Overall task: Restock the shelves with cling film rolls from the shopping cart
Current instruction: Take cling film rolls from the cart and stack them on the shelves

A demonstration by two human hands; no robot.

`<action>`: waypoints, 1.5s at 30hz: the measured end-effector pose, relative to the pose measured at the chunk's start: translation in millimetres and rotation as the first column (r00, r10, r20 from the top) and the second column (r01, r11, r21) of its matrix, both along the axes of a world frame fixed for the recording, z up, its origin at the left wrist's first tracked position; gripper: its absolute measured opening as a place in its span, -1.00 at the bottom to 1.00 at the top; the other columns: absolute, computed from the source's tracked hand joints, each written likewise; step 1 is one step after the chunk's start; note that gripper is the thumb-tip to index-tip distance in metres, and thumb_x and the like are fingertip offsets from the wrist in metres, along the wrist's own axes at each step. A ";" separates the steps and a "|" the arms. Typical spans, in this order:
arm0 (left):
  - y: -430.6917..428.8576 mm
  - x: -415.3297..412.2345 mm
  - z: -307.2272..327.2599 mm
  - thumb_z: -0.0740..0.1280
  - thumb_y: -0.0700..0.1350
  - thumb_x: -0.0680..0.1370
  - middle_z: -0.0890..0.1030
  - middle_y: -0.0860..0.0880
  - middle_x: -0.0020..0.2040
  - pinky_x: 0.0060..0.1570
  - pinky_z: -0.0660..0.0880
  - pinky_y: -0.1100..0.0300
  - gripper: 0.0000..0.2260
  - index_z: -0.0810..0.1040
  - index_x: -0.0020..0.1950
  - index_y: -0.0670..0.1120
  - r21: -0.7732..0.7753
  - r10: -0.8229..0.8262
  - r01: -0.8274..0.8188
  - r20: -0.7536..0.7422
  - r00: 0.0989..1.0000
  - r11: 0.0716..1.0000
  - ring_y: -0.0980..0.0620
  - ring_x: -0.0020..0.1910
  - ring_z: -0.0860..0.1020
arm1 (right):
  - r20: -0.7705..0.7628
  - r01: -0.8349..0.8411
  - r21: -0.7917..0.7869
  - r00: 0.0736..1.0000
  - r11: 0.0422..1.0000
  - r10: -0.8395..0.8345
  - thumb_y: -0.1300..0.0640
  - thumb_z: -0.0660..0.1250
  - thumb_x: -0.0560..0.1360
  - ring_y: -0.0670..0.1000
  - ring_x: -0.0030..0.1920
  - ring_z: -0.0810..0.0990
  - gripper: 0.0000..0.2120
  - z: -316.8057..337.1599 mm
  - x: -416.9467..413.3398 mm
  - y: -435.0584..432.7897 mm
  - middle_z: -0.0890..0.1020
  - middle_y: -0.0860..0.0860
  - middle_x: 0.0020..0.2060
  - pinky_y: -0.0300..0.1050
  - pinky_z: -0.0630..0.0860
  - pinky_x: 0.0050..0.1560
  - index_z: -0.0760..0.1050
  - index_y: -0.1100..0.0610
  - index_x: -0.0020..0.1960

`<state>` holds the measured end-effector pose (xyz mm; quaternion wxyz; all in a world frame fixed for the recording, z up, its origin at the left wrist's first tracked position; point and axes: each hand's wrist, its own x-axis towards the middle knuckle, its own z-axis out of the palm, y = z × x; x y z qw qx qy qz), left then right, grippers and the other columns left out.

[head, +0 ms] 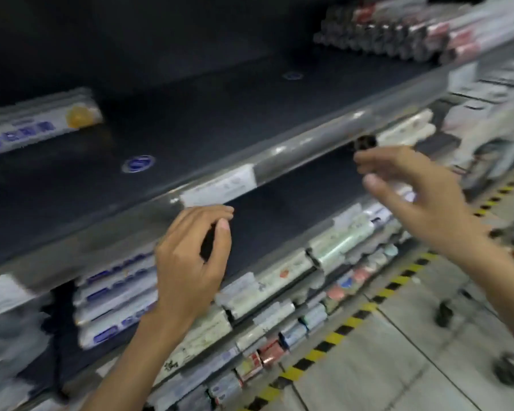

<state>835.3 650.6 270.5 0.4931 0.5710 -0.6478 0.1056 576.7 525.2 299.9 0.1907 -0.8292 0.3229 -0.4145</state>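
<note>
Dark shelf (250, 120); right hand (419, 197) fingers clamp clear, dark-cored cling film roll (365, 143); left hand (187, 262) fingers curled, hold unclear.

Seeing a long white boxed roll (36, 126) lying far left on the dark flat upper shelf (220, 120), grey-ended stacked rolls (383, 34) sitting at its far right back. Beneath, blue-labelled boxed rolls (116, 301) piling at left, pale patterned rolls (339, 241) lining the lower shelf front to their right, yellow-black striped floor tape (336, 335) running before the shelving.
</note>
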 end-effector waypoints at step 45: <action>-564.7 -818.0 -336.1 0.16 -0.16 0.48 0.65 -0.17 0.01 0.05 0.53 0.07 -0.69 0.59 0.09 -0.25 0.797 -0.894 0.531 0.024 0.447 0.287 -0.12 -0.02 0.63 | -0.306 0.646 0.734 0.589 0.209 -0.748 0.17 0.30 0.55 -0.01 0.04 0.57 -0.79 -348.9 -754.7 -325.4 0.62 0.02 0.04 -0.16 0.46 0.11 0.55 0.18 0.16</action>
